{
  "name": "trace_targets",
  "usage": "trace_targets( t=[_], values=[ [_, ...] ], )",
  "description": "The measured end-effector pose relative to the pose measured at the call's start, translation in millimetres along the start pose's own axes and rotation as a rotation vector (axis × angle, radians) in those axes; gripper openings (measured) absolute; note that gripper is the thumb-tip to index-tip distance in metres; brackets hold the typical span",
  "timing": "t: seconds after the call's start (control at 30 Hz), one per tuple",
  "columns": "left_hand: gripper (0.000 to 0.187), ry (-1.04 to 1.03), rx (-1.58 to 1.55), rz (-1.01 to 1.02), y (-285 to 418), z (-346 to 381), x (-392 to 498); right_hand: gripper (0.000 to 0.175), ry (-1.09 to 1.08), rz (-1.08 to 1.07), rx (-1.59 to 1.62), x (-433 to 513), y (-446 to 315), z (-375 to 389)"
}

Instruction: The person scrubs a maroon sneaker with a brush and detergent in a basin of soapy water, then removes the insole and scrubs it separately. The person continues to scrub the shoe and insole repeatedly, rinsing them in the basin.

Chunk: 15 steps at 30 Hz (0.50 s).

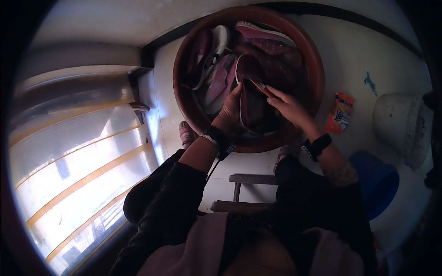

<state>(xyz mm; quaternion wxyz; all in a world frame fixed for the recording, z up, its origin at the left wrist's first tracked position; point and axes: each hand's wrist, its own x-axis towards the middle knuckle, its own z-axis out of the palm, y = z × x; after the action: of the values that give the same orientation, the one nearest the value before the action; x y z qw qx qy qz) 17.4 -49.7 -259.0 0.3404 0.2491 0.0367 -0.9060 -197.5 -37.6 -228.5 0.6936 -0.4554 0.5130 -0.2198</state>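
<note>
My left hand point(231, 107) grips a dark maroon slip-on shoe point(249, 67) with a white sole edge by its left side, over a round reddish-brown basin point(317, 69). My right hand point(286, 103) holds an orange-handled tool point(261, 88), probably a brush, whose far end is at the shoe's opening; its working end is hidden. Left of that shoe in the basin rest a pink and grey shoe point(219, 82), a white shoe point(221, 38) and another maroon shoe point(202, 46). A pink shoe with a ribbed white sole point(264, 33) leans at the far rim, beside dark red wet items point(276, 57).
An orange Tide packet point(340, 112) and a torn blue scrap point(370, 83) lie on the floor to the right. A whitish bucket point(393, 120) and a blue plastic container point(374, 183) stand nearby. A low stool point(253, 178) is beneath me; a slatted window point(86, 165) is at left.
</note>
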Motion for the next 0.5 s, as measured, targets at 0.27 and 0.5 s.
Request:
trace_targets(
  t=[0.27,0.5],
  values=[
    [0.06,-0.015,-0.073,0.04,-14.2,9.4,-11.5,0.063,0.101,-0.032,-0.114,-8.8,-12.8,5.9],
    [0.05,0.135,0.231,0.109,-4.0,10.7,2.8,0.059,0.277,-0.044,-0.362,8.2,-2.0,11.6]
  ],
)
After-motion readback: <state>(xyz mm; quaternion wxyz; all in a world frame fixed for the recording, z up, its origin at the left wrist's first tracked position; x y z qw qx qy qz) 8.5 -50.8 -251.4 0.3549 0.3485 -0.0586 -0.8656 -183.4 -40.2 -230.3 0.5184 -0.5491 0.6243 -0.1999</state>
